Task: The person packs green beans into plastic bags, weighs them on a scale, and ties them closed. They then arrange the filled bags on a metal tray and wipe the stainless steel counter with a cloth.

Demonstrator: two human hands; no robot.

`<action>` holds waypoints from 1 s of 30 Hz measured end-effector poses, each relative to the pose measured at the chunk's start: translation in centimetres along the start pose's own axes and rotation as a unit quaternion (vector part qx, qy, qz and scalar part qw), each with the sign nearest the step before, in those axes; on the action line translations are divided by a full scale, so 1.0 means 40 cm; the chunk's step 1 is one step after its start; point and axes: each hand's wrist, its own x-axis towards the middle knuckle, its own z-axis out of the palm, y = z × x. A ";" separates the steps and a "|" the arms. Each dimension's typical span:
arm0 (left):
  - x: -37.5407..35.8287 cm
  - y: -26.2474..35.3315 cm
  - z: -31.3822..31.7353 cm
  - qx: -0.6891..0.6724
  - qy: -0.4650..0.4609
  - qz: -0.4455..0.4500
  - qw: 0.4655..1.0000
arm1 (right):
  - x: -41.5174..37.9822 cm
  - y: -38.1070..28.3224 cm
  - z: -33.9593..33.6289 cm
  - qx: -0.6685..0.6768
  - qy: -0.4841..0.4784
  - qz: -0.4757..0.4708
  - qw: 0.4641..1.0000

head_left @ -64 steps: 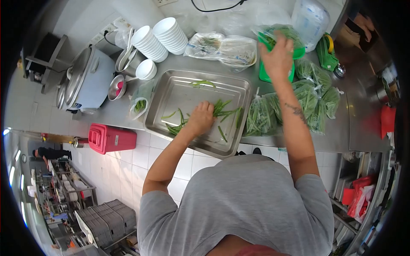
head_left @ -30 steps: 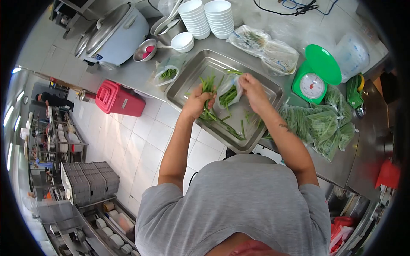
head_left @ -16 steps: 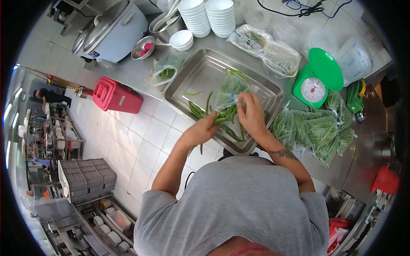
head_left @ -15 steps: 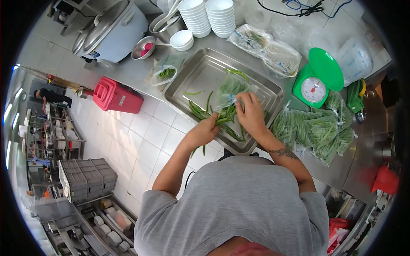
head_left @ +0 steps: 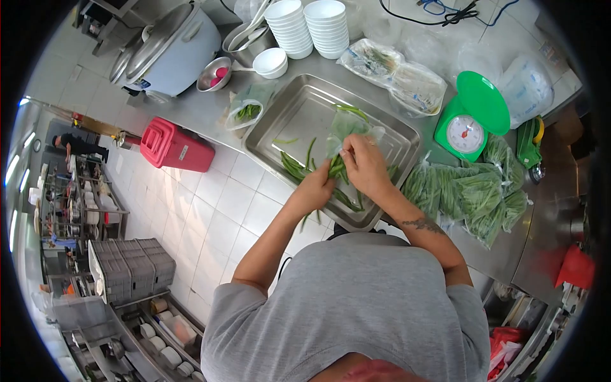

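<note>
A steel tray [head_left: 270, 121] lies in front of me with loose long green beans [head_left: 291, 167] in it. My left hand [head_left: 314, 191] is closed around a bunch of green beans at the mouth of a clear plastic bag [head_left: 344, 127]. My right hand [head_left: 364, 164] pinches the bag's edge, its fingers close to the left fingertips. Part of the bag's mouth is hidden by the fingers. Some beans show inside the bag, and a few more [head_left: 352, 111] lie along the tray's far side.
Filled bags of green beans [head_left: 471, 194] lie right of the tray, beside a green scale [head_left: 464, 135]. Behind stand stacked white bowls [head_left: 328, 28], packaged trays [head_left: 394, 75] and a small bag of beans [head_left: 247, 109]. A red bin [head_left: 175, 146] is at the left.
My left hand has moved right and slightly up, bringing the beans to the bag's mouth. My right hand has shifted slightly left, closer to it.
</note>
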 end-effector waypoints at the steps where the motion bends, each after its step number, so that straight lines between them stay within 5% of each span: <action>1: 0.015 0.019 0.012 -0.019 0.017 -0.011 1.000 | 0.000 -0.010 0.001 -0.006 -0.011 0.001 1.000; 5: 0.055 -0.040 0.086 0.167 0.065 0.027 0.983 | -0.004 -0.026 -0.001 -0.029 -0.040 0.018 0.999; 8: 0.061 0.044 0.013 0.089 -0.003 -0.083 0.993 | -0.006 -0.038 -0.001 -0.055 -0.030 -0.024 0.998; 12: 0.124 0.018 0.045 0.007 0.034 0.235 0.971 | 0.012 -0.063 -0.029 -0.062 -0.004 -0.105 0.993; 14: 0.143 -0.025 0.072 0.072 0.049 0.291 0.953 | -0.005 -0.053 -0.011 -0.052 -0.018 -0.117 0.992; 16: 0.149 0.042 0.044 0.069 -0.015 0.219 0.973 | -0.011 -0.049 -0.022 -0.036 -0.030 -0.092 0.995; 17: 0.143 0.085 0.009 0.033 -0.088 0.110 0.989 | -0.018 -0.047 -0.033 -0.019 -0.035 -0.057 0.998; 19: 0.170 0.063 0.015 0.040 -0.143 0.103 0.984 | -0.020 -0.050 -0.050 0.010 -0.039 -0.031 0.999; 22: 0.253 -0.075 0.102 0.146 -0.124 0.279 0.941 | -0.016 -0.054 -0.062 0.038 -0.029 -0.039 0.998; 27: 0.288 0.081 0.058 0.257 -0.185 0.160 0.935 | 0.030 0.006 -0.113 0.084 0.018 0.062 0.994; 30: 0.241 0.157 -0.049 0.175 -0.125 0.198 0.956 | 0.062 0.040 -0.134 0.113 0.030 0.111 0.987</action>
